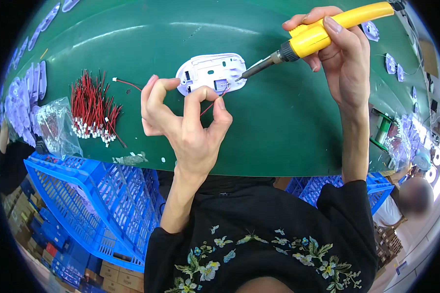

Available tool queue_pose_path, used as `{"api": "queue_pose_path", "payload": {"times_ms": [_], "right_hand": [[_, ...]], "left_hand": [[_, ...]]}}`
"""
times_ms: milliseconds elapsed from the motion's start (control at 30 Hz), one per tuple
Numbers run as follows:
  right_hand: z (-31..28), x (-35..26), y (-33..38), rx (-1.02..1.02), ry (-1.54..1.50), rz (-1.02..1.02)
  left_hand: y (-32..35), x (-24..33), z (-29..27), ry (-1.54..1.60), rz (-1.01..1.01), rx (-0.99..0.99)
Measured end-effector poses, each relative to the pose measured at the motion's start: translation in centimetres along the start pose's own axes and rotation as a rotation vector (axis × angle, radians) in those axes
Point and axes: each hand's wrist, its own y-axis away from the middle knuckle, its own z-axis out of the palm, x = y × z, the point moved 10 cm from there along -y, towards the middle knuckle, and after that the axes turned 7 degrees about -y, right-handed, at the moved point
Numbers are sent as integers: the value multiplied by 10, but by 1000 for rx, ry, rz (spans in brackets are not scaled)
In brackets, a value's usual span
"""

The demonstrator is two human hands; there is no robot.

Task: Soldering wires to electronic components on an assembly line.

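A white oval plastic housing [211, 66] lies on the green table in front of me. Between thumb and forefinger my left hand [188, 115] pinches a thin red-and-black wire [206, 109] at the housing's near edge. The wire's other end, with a small white plug [115, 79], sticks out to the left of that hand. Gripped by its yellow handle in my right hand [344, 53] is a soldering iron [310, 41]. Its metal tip points down-left, at the right end of the housing; whether it touches cannot be made out.
Left of the housing lies a pile of red-and-black wires [95, 110] with white plugs, beside a clear plastic bag [58, 127]. More white plastic parts [22, 107] are heaped farther left. A green spool [382, 129] stands at the right. Blue crates [98, 205] sit below the table's near edge.
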Motion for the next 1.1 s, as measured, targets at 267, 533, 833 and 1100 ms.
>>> {"api": "queue_pose_path", "payload": {"times_ms": [267, 533, 833, 1100], "right_hand": [[-6, 8, 0, -4, 146, -32], [-3, 8, 0, -24, 136, -46], [-2, 16, 0, 8, 146, -14], [2, 11, 1, -40, 210, -59]], "left_hand": [[-1, 0, 5, -47, -20, -51], [0, 2, 3, -17, 6, -27], [-1, 4, 7, -72, -4, -55], [0, 2, 7, -48, -13, -51]]}}
